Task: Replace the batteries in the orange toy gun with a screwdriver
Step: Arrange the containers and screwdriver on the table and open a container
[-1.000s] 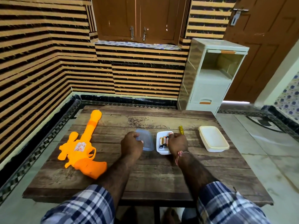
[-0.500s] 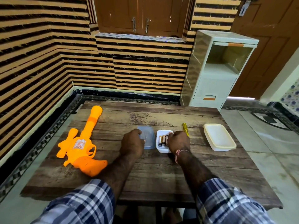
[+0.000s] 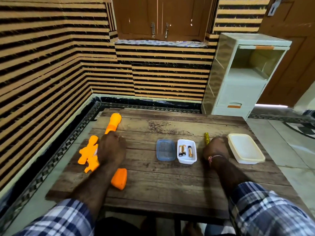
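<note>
Wooden table (image 3: pixel 170 184), left hand (image 3: pixel 111 150) over toy gun (image 3: pixel 119 178)

The orange toy gun (image 3: pixel 117 178) lies flat on the left part of the wooden table, its long barrel pointing away toward the far edge and its blocky grip nearest the person; its middle is hidden under a hand. The screwdriver (image 3: pixel 206 137), with a translucent yellow handle, lies to the right, only its far end showing. Three batteries (image 3: pixel 184 150) lie side by side in a small white tray (image 3: pixel 186 160).
</note>
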{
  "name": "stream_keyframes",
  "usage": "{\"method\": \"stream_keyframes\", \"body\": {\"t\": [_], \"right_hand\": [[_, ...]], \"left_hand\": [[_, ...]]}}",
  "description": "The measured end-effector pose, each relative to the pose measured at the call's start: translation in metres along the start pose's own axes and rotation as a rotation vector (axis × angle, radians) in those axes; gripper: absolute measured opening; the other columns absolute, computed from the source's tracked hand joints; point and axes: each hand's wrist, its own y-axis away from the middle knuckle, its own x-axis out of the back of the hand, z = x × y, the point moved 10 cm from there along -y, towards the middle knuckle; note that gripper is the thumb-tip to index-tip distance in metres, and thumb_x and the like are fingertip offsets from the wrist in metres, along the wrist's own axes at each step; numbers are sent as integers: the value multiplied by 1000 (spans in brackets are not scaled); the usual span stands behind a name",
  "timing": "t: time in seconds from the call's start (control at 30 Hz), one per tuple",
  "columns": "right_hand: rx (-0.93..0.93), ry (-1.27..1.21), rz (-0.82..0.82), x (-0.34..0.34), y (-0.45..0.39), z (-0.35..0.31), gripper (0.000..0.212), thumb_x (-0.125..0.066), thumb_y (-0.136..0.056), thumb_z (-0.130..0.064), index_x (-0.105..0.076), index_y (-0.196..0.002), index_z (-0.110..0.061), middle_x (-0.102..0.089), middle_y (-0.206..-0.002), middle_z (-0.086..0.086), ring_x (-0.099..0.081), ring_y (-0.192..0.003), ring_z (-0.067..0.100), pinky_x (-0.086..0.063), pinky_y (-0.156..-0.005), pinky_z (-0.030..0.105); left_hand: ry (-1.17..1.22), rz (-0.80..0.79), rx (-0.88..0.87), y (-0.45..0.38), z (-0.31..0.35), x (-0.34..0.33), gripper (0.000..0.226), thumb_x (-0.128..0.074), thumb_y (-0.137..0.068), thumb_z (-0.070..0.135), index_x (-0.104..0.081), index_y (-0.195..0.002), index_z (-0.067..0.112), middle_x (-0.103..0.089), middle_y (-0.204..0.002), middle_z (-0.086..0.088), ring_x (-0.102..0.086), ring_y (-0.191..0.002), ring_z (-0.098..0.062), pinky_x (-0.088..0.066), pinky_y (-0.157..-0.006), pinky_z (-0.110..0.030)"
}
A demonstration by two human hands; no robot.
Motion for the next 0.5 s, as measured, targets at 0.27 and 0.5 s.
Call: {"method": "stream_keyframes", "body": {"t": [0.27, 0.5], "right_hand": [[155, -603, 83, 25, 41, -54, 16, -71, -80, -21, -61, -90, -14, -69, -90, 13, -64, -83, 30, -48, -71, 30], [311, -1160, -519, -64, 172, -155, 13, -63, -84, 7, -55, -93, 7, -69, -78, 23, -69, -63, 28, -58, -55, 35]], "left_hand": [[19, 215, 415, 13, -88, 64, 38, -70, -80, 24, -59, -113, 8, -57, -124, -25, -52, -116, -46, -44, -94, -50], [215, 95, 604, 42, -98, 49, 74, -82, -77, 33, -46, -132, -1, -52, -135, -27, -51, -125, -43, -46, -96, -47]]}}
